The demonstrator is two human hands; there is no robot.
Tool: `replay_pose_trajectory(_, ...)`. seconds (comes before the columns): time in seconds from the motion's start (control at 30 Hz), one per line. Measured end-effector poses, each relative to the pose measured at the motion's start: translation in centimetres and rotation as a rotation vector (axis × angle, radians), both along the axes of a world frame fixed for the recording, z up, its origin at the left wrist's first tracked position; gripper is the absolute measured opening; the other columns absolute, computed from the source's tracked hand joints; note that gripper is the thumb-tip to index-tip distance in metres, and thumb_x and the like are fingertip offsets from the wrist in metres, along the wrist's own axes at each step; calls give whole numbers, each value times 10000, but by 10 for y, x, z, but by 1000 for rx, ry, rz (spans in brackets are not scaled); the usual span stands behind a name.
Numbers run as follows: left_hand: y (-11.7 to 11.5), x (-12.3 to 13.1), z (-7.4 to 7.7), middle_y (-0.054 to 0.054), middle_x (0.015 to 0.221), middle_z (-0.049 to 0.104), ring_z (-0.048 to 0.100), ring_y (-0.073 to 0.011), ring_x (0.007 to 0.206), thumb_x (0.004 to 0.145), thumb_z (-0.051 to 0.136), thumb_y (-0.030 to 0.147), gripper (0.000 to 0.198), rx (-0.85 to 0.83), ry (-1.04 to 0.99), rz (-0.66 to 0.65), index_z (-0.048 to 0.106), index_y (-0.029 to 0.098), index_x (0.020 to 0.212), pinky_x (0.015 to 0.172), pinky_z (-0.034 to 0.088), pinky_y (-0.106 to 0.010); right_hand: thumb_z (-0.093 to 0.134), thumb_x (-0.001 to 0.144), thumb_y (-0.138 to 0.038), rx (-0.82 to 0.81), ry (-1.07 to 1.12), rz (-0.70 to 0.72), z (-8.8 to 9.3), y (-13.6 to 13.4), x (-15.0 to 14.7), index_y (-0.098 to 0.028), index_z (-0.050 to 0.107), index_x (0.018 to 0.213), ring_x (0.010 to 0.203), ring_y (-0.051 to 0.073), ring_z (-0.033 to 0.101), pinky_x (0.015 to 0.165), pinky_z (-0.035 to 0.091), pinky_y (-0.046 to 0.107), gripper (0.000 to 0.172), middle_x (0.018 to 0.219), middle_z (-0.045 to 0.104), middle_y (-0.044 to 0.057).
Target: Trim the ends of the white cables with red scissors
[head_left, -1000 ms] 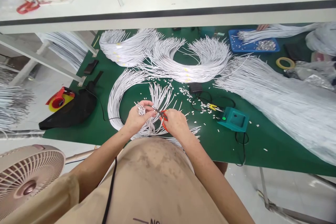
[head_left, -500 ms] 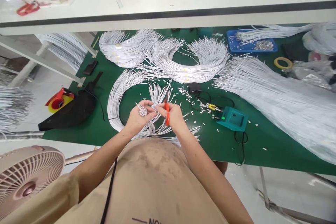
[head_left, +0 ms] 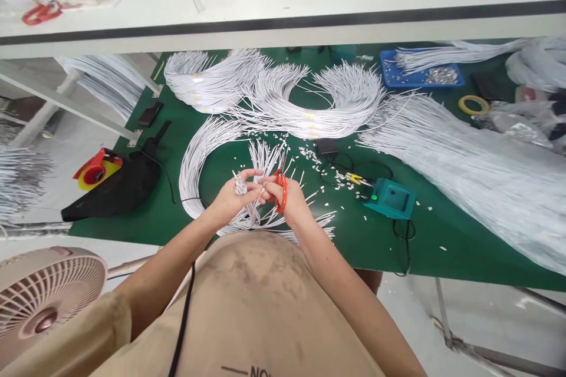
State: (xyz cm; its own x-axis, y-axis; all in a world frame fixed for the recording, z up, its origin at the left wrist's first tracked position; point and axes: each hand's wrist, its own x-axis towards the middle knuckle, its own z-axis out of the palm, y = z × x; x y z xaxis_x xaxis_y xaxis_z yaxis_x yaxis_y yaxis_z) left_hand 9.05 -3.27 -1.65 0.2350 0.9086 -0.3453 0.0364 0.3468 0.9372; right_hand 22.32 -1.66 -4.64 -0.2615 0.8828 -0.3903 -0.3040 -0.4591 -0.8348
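The scissors have swung round, long axis forward, blades foremost.

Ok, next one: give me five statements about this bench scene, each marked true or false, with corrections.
1. The right hand holds red-handled scissors. True.
2. The left hand holds a black cable. False: the left hand holds thin white wires.
3. Small silver pieces lie in the blue rectangular tray. True.
4. The teal plastic box sits left of both hands. False: the teal plastic box is right of them.
5. A round yellow tape roll lies on the green tabletop. True.
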Motion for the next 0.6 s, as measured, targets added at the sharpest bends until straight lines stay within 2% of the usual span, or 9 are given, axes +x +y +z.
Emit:
replay_pose_trajectory(0.1,0,0,0,-51,760,684,633,-177,688,686,648,321,501,-13,9,-57,477,159,1128,717,467,-333,602,627,-338,23,-140,-52,-7,1,0,-128,661,744,461,110,484,493,389,244,247,502,552,-14)
replay_pose_trajectory(0.2,2,-4,-2,-74,844,687,636,-209,804,659,674,311,468,11,85,5,528,165,1079,782,456,-364,564,671,-338,197,-425,-272,-5,5,9,-145,672,794,591,131,540,590,417,257,254,651,620,13)
replay_pose_trajectory(0.27,4,-8,-3,-84,905,680,623,-226,886,645,685,318,420,9,89,34,565,165,1017,823,444,-377,524,719,-319,335,-562,-415,4,8,16,-161,664,839,693,138,559,664,424,257,243,772,641,27)
replay_pose_trajectory(0.37,7,-11,-4,-78,922,672,622,-227,896,632,693,335,358,-22,77,50,601,163,933,832,441,-371,506,756,-301,500,-664,-473,25,11,22,-171,656,803,739,134,557,706,423,248,204,807,632,26)
replay_pose_trajectory(0.4,7,-11,-5,-71,912,670,628,-220,871,629,695,341,350,-26,95,55,608,164,918,819,443,-360,512,754,-298,537,-683,-452,30,12,21,-172,656,763,721,132,555,694,425,244,192,782,626,23)
replay_pose_trajectory(0.47,8,-10,-7,-52,876,663,631,-198,800,623,699,348,359,-11,159,76,611,169,921,767,450,-331,515,753,-271,591,-668,-324,36,12,18,-180,662,747,714,130,562,668,430,236,173,788,630,21)
replay_pose_trajectory(0.6,9,-10,-12,-21,789,642,594,-156,698,594,718,342,379,28,235,111,592,172,908,668,435,-276,532,731,-235,530,-646,-10,27,13,11,-214,683,806,756,143,587,656,442,244,170,875,658,15)
